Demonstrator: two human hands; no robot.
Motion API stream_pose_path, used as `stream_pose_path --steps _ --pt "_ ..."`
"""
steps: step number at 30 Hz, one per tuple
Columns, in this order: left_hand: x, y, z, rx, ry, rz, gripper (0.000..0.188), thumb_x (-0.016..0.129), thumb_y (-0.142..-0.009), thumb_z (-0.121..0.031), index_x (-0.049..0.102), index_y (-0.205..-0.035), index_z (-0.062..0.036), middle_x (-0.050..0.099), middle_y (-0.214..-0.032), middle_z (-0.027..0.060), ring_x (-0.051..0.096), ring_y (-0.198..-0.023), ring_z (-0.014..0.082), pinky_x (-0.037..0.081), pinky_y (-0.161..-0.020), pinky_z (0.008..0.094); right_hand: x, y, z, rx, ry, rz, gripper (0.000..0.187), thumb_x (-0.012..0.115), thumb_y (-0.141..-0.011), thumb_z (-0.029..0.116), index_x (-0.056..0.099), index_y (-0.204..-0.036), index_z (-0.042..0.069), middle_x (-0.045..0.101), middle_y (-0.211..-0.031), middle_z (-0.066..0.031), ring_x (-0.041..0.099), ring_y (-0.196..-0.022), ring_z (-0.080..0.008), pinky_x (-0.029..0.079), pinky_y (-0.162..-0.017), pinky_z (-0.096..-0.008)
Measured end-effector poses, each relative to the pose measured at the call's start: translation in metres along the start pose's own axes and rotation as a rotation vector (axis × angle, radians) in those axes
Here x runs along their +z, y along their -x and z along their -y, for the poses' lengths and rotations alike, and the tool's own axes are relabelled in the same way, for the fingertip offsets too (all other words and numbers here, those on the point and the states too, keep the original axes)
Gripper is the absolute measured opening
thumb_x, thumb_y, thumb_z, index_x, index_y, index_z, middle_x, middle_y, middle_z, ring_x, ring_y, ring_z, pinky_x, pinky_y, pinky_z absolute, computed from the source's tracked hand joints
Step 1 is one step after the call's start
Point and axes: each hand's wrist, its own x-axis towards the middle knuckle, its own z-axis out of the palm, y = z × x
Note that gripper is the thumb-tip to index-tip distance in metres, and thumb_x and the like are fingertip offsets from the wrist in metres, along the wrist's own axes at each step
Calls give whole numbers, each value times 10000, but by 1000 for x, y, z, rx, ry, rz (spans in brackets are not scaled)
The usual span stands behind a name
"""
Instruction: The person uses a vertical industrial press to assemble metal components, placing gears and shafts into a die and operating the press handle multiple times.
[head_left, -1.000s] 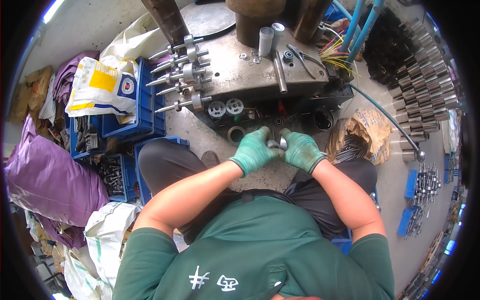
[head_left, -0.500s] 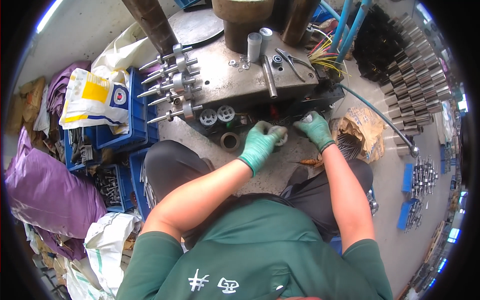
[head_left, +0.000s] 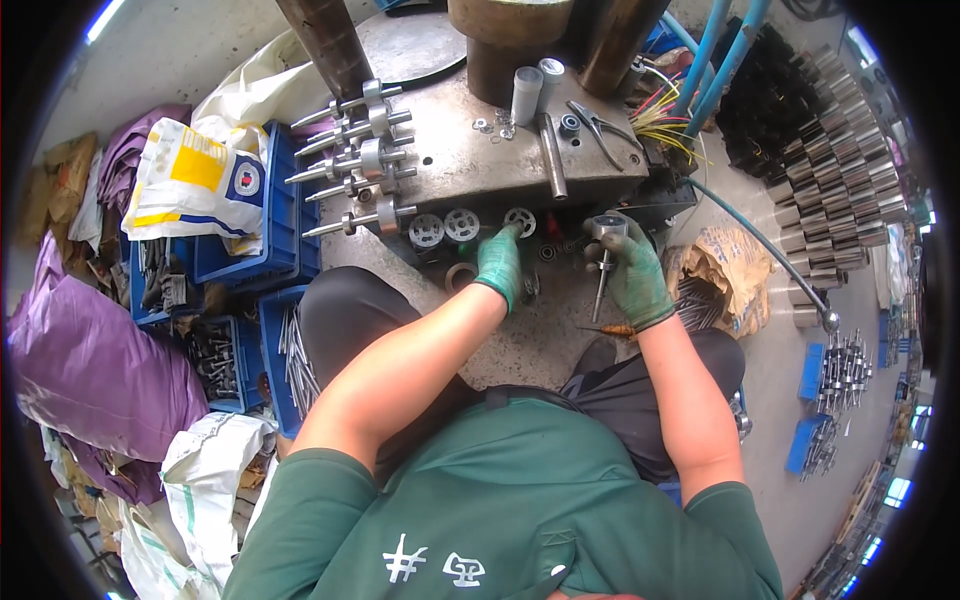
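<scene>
Both hands wear green gloves. My left hand (head_left: 499,264) reaches up to a round silver gear-like disc (head_left: 519,220) at the front edge of a grey metal work block (head_left: 470,165); its fingertips touch the disc. My right hand (head_left: 632,275) is closed on a metal shaft with a wider head (head_left: 604,252), held upright beside the block's right corner. Two more discs (head_left: 444,229) sit on the block's front edge, left of my left hand.
Several finished shafts (head_left: 352,160) lie in a row at the block's left. Pliers (head_left: 600,122), washers and a cylinder rest on top. Blue crates (head_left: 250,250) of parts and purple bags (head_left: 90,370) stand left. Stacked steel parts (head_left: 840,150) lie right. Blue hoses run right.
My hands were together in front of me; now they are apart. The left has reached up to the disc, and the right has lifted the shaft toward the block's right corner.
</scene>
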Motion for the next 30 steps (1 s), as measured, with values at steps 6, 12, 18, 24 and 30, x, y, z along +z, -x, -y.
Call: stream_pose_path --steps 6,12,18,24,30 --pt "26 110 9 -3 -689 404 486 598 -938 -89 614 -1423 -46 712 -1261 148 669 -1147 252 544 -971 387 19 6 -6 -139 -189 -38 676 718 -935 -61 415 -1527 58 646 -1273 -164 715 -1052 -269 639 -950 -456" --pt "37 131 4 382 -1038 551 408 601 -1063 -145 556 -1452 -27 701 -1229 123 645 -998 185 543 -918 353 48 12 2 -284 -7 37 640 783 -974 53 446 -1518 44 681 -1293 -163 706 -1155 -256 600 -1012 -375" --pt "49 147 -7 139 -889 483 309 560 -1101 -158 565 -1394 -60 720 -1176 114 690 -1035 211 606 -833 376 81 11 64 -571 262 -32 596 869 -924 130 574 -1427 9 699 -1226 -62 676 -1122 -158 575 -979 -289" --pt "47 128 -9 -105 -535 459 219 535 -1117 -167 565 -1321 -94 729 -1139 103 743 -986 261 646 -744 440 131 -13 156 -693 718 -40 719 866 -906 140 506 -1482 -95 643 -1267 -138 670 -1128 -201 604 -932 -301" --pt "51 138 -16 -158 -509 475 252 546 -1116 -182 546 -1344 -75 722 -1119 104 750 -972 269 648 -710 435 182 -57 213 -687 960 81 677 848 -938 249 548 -1448 -79 714 -1179 -157 718 -996 -178 616 -855 -294"
